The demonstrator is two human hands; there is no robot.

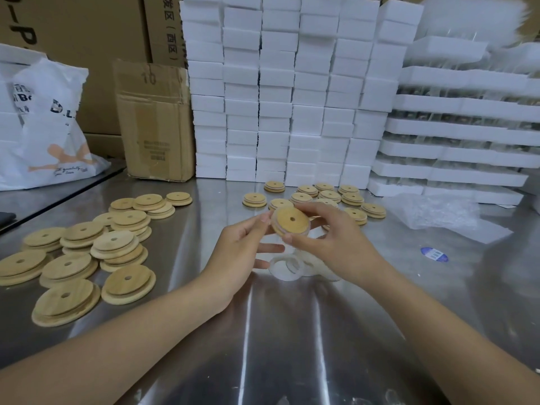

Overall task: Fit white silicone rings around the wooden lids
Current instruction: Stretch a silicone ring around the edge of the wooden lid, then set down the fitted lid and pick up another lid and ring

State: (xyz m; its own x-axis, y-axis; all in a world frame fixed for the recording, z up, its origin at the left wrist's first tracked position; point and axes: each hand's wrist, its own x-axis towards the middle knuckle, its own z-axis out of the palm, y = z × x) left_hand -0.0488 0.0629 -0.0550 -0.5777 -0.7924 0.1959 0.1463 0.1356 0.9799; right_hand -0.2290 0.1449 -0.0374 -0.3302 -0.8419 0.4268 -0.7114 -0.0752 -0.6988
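One wooden lid (290,222) is held tilted above the tabletop (292,331), level with both hands. Its left edge is pinched by the left hand (242,249) and its right edge is gripped by the right hand (330,238). Loose silicone rings (287,268) lie directly beneath. Bare lids (117,244) are stacked well to the left, and no obstruction is seen.

bare steel table (292,331) near; lid piles (79,258) left, foam stacks (277,92) behind.
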